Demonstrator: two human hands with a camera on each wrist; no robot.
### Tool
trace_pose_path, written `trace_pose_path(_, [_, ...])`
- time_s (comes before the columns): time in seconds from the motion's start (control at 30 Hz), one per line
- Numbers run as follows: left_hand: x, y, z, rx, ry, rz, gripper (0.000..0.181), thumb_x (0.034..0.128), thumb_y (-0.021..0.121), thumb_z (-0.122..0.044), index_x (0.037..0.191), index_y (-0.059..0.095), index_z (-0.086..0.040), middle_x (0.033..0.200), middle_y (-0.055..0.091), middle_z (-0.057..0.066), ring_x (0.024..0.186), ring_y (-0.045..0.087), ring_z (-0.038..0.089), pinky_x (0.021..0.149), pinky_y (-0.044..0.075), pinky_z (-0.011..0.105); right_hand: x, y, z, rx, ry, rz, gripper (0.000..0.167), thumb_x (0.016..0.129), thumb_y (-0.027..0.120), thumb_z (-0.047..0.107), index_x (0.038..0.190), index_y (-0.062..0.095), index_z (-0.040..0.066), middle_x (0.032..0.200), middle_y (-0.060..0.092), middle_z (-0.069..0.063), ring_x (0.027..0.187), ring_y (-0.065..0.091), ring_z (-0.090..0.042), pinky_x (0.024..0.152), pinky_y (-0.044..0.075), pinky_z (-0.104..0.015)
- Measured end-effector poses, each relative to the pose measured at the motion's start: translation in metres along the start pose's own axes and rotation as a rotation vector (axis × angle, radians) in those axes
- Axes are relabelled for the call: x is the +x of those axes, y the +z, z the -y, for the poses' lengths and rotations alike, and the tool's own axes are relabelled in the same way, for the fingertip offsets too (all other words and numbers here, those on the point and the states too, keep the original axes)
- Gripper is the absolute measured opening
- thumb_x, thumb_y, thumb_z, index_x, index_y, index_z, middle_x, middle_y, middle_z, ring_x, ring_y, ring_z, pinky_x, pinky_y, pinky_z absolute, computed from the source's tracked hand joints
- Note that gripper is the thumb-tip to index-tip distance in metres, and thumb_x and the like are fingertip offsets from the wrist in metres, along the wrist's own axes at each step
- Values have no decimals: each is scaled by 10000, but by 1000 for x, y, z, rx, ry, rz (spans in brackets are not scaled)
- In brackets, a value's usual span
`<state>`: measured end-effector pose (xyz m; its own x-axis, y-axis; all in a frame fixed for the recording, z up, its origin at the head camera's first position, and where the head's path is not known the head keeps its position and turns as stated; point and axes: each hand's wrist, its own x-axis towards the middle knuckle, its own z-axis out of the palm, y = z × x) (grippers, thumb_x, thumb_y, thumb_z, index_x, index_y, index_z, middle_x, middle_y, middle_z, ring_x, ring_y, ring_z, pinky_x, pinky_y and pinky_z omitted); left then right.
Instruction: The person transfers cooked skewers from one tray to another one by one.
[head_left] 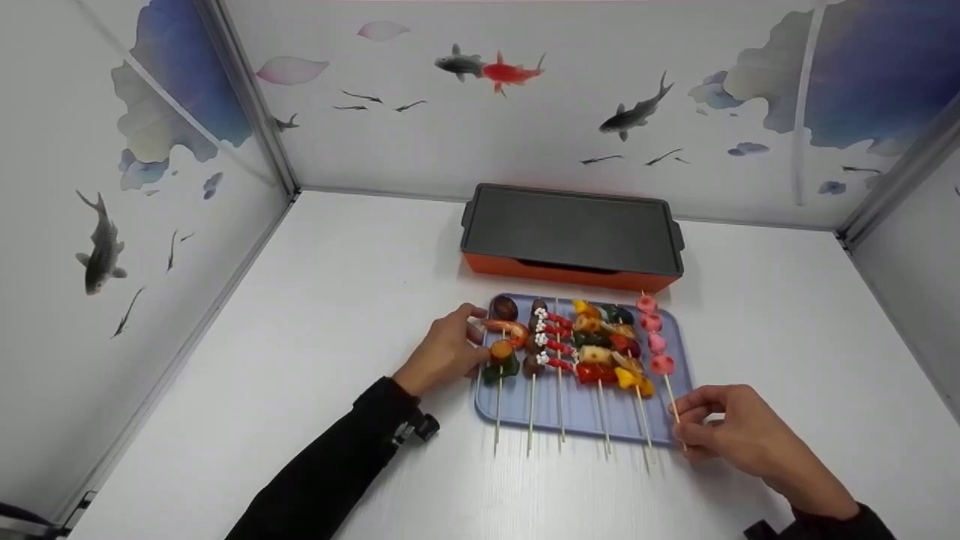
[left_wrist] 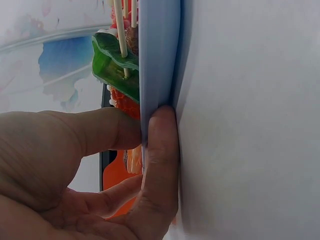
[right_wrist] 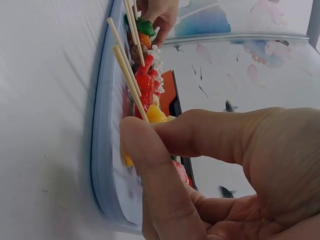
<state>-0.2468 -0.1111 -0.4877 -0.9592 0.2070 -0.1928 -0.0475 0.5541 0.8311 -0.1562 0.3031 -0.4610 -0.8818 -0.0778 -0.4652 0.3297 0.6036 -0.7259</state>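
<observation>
A light-blue tray [head_left: 517, 412] holds several food skewers side by side, their sticks jutting over its near edge. At its left side, my left hand [head_left: 448, 349] pinches the rim, thumb over the top and fingers against the outer side, close to a shrimp [head_left: 508, 328] and a green pepper piece [left_wrist: 117, 65]. By the near right corner, the thumb and fingers of my right hand [head_left: 724, 424] pinch the stick of a skewer with pink balls [head_left: 657, 343]. Vegetable skewers [head_left: 596, 356] and red-and-white skewers [head_left: 555, 341] lie between the hands. In the right wrist view my fingers hide most of the pinched stick.
Directly behind the tray stands an orange grill [head_left: 555, 276] with a flat black top plate [head_left: 570, 225]. Both rest on a white table [head_left: 337, 300], enclosed by white panels [head_left: 360, 142] printed with fish.
</observation>
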Motion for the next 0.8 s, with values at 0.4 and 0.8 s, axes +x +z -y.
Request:
trace_pose_path(0.4, [0,0,-3,11,-16,0,672,987,778,-5,1626,577,-57,1181,734,145,770,706,161,646,618,250,0,0,-3,-32,17,24,323,1039,826,65,1316,738,-75,1045,704,-72,888,716,-169,772,704,-276])
trace_pose_path(0.8, [-1,-1,-1,5,13,2,666,984,774,-8,1622,587,-49,1148,724,132,787,705,160,660,639,259,-1,0,-6,-48,30,37,346,1035,833,79,1331,739,-74,1050,696,-60,887,693,-162,745,665,-260])
